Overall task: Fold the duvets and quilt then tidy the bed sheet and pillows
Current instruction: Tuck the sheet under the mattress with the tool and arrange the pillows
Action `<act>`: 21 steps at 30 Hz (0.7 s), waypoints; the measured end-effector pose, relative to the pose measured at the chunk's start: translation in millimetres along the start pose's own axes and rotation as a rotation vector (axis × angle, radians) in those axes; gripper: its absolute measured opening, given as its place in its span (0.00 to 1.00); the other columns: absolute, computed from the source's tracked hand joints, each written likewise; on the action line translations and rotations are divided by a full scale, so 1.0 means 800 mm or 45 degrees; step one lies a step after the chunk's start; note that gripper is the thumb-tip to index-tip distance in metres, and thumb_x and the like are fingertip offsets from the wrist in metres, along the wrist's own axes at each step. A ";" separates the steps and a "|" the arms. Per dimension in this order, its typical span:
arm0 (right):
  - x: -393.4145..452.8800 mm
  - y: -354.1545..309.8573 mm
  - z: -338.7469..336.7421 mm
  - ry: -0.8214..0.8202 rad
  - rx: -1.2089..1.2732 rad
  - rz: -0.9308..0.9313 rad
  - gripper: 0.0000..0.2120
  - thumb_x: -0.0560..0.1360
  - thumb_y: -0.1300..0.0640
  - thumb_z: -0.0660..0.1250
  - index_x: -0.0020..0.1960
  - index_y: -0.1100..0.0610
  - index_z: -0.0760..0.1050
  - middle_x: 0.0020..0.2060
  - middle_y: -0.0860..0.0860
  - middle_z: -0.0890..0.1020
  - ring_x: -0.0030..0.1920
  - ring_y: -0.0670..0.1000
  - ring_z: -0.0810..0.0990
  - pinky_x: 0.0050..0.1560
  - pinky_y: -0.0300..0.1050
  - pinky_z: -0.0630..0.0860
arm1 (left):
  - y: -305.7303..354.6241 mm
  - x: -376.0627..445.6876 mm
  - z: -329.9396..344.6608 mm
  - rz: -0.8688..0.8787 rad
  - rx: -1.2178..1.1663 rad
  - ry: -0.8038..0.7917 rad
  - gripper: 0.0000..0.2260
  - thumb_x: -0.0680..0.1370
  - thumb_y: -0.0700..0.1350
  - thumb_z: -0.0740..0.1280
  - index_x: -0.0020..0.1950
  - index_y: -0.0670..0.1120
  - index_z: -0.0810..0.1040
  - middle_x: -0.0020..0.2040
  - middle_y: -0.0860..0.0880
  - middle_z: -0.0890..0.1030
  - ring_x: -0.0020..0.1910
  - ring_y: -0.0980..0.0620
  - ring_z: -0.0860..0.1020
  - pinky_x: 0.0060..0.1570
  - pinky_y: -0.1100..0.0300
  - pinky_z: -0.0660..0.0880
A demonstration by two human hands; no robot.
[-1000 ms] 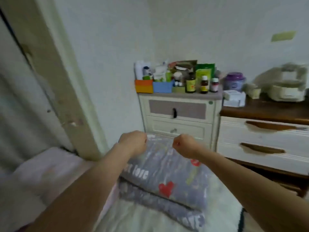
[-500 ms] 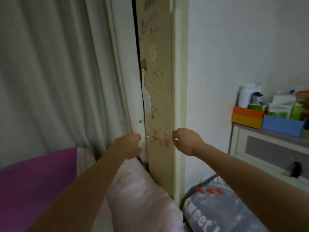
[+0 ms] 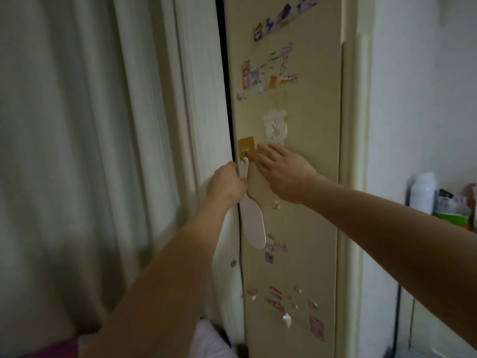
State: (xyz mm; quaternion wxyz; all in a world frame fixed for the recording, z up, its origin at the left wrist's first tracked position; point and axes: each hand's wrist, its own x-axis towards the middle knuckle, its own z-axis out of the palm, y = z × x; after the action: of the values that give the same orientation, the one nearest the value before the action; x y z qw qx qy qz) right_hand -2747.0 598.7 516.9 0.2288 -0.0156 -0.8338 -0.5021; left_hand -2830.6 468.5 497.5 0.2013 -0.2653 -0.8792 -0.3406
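Pillow [image 3: 206, 339]: a pale corner was seen at the bottom edge, well below the wardrobe door [image 3: 309, 202], between the two forearms.
Left hand [image 3: 227, 183]: was held at the door's left edge, fingers curled round that edge, beside the white paddle-shaped hanger [image 3: 254, 220].
Right hand [image 3: 284, 171]: was laid flat on the door, fingers straight, fingertips beside the orange hook [image 3: 247, 148].
Curtain [image 3: 90, 151]: was hung left of the door.
Stickers [image 3: 268, 76]: were scattered over the door.
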 end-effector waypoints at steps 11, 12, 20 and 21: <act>0.055 0.015 0.022 0.033 -0.090 -0.042 0.30 0.82 0.44 0.43 0.78 0.56 0.41 0.78 0.53 0.44 0.77 0.54 0.40 0.75 0.52 0.38 | -0.005 0.070 0.047 -0.054 0.030 0.201 0.14 0.82 0.52 0.57 0.56 0.42 0.71 0.53 0.41 0.79 0.50 0.42 0.78 0.41 0.54 0.70; 0.056 0.015 0.023 0.049 -0.074 -0.045 0.30 0.82 0.44 0.43 0.78 0.56 0.41 0.78 0.53 0.44 0.77 0.54 0.40 0.75 0.52 0.38 | -0.007 0.071 0.048 -0.039 0.036 0.197 0.12 0.81 0.49 0.59 0.57 0.41 0.71 0.53 0.41 0.78 0.51 0.42 0.78 0.42 0.54 0.70; 0.060 0.016 0.029 0.115 -0.043 -0.041 0.30 0.81 0.44 0.44 0.78 0.56 0.41 0.78 0.51 0.45 0.77 0.55 0.42 0.75 0.53 0.39 | -0.022 0.073 0.035 0.192 0.134 0.289 0.12 0.83 0.41 0.54 0.54 0.37 0.76 0.51 0.40 0.77 0.46 0.43 0.76 0.41 0.54 0.68; 0.059 0.016 0.028 0.123 -0.016 -0.037 0.30 0.81 0.44 0.44 0.78 0.57 0.41 0.78 0.52 0.46 0.77 0.55 0.42 0.75 0.53 0.39 | -0.022 0.072 0.032 0.198 0.141 0.288 0.13 0.84 0.41 0.54 0.54 0.37 0.76 0.50 0.40 0.76 0.45 0.45 0.75 0.39 0.55 0.67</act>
State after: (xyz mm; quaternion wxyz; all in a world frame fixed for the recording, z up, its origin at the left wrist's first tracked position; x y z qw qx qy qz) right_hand -2794.2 614.6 537.7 0.2612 0.0194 -0.8188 -0.5108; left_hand -2891.0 494.7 501.9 0.3393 -0.2810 -0.8451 -0.3029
